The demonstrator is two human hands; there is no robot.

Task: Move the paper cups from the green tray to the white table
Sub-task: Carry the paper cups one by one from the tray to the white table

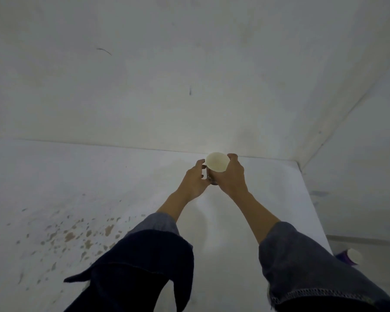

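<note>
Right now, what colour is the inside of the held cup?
Cream-white inside the paper cup, seen in the head view, the only one.

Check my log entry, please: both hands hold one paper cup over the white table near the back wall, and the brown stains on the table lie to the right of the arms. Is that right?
One detail is wrong. In the head view the brown stains lie to the left of the arms, not the right. The rest stands: the left hand and right hand hold one paper cup over the white table near the back wall.
</note>
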